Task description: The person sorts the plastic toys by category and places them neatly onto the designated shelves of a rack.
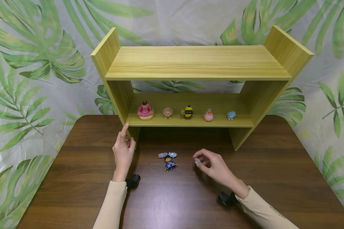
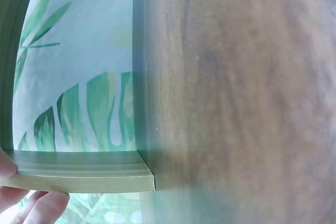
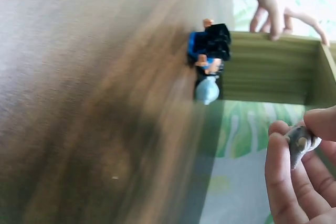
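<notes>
My left hand (image 1: 123,151) holds the front edge of the left side panel (image 2: 84,174) of a wooden shelf, thumb on one face and fingers on the other in the left wrist view. Between thumb and fingertips, my right hand (image 1: 215,165) pinches a small grey figurine (image 3: 300,142), held over the table to the right of a toy figure. That toy figure (image 1: 170,164), in blue with dark hair, lies on the table between my hands. Just behind it are a small grey piece (image 1: 162,155) and a light blue piece (image 1: 173,155).
On the shelf's middle board (image 1: 190,122) stands a row: a pink bear figure (image 1: 145,111), a small lion-like figure (image 1: 168,113), a yellow-and-black figure (image 1: 188,112), a pink bird-like figure (image 1: 208,115) and a small blue figure (image 1: 231,115). A leaf-print cloth (image 1: 31,105) hangs behind the table.
</notes>
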Action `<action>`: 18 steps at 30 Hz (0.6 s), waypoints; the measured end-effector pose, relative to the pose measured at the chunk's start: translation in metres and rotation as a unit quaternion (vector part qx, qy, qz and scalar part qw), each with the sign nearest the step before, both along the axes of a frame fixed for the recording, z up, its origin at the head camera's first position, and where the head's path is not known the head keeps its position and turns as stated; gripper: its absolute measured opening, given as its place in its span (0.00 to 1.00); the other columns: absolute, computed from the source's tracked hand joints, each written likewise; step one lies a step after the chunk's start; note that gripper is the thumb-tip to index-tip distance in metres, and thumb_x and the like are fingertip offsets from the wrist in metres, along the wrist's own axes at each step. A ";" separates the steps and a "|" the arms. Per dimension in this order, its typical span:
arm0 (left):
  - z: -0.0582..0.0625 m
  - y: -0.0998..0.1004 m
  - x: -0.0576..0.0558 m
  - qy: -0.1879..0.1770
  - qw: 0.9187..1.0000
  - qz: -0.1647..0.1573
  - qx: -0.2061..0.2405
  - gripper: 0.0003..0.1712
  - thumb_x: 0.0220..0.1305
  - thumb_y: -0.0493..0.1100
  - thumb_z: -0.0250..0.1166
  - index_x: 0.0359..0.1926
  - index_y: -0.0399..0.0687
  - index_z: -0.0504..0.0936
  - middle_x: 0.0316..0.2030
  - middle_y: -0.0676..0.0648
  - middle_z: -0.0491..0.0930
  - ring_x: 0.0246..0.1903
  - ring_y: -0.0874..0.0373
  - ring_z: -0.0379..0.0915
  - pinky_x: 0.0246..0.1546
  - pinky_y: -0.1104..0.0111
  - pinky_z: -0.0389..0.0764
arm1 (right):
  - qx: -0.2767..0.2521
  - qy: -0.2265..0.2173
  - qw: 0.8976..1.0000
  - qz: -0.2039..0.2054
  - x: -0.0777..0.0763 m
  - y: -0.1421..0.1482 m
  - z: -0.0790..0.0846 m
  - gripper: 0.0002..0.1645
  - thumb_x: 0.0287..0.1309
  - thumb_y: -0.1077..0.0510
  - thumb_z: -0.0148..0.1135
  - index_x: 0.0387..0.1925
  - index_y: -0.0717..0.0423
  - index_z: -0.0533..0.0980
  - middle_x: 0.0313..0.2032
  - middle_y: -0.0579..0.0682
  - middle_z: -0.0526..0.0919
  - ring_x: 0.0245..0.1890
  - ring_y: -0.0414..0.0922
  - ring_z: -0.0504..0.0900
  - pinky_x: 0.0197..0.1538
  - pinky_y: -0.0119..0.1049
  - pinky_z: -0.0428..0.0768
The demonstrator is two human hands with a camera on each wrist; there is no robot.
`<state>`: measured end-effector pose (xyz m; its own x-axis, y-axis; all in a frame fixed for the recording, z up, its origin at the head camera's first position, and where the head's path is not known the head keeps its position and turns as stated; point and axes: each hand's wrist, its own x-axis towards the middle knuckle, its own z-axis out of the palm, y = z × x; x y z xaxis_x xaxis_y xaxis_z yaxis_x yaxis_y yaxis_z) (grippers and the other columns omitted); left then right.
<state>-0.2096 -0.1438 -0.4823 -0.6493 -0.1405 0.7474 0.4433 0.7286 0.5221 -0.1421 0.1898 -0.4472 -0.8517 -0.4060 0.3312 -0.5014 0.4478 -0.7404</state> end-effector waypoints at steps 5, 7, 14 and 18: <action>0.000 0.000 0.000 -0.001 1.000 -0.001 0.000 0.42 0.57 0.25 0.59 0.67 0.65 0.61 0.30 0.41 0.70 0.23 0.51 0.74 0.20 0.57 0.71 | -0.009 0.016 1.000 0.004 -0.002 -0.001 0.011 0.16 0.52 0.72 0.65 0.41 0.55 0.77 0.38 0.47 0.82 0.35 0.42 0.81 0.37 0.36 0.80; 0.001 0.000 0.000 0.000 1.000 -0.001 0.000 0.42 0.57 0.25 0.59 0.67 0.65 0.61 0.30 0.41 0.70 0.22 0.51 0.74 0.20 0.57 0.71 | -0.017 0.019 1.000 0.008 -0.003 -0.001 0.014 0.16 0.52 0.73 0.65 0.41 0.56 0.77 0.38 0.48 0.82 0.34 0.43 0.81 0.37 0.36 0.80; 0.001 0.000 0.000 -0.002 1.000 -0.002 0.000 0.42 0.57 0.26 0.59 0.67 0.65 0.61 0.30 0.40 0.70 0.23 0.51 0.74 0.20 0.57 0.70 | -0.039 0.033 0.999 0.014 -0.007 -0.007 0.023 0.15 0.53 0.72 0.65 0.41 0.56 0.77 0.36 0.50 0.82 0.31 0.39 0.80 0.35 0.34 0.80; 0.001 0.000 0.001 -0.003 1.000 -0.004 0.000 0.43 0.57 0.25 0.59 0.68 0.65 0.60 0.31 0.40 0.71 0.23 0.50 0.75 0.20 0.57 0.71 | -0.052 0.032 0.998 0.020 -0.008 -0.010 0.030 0.15 0.52 0.72 0.65 0.41 0.57 0.76 0.37 0.47 0.81 0.32 0.39 0.80 0.36 0.33 0.80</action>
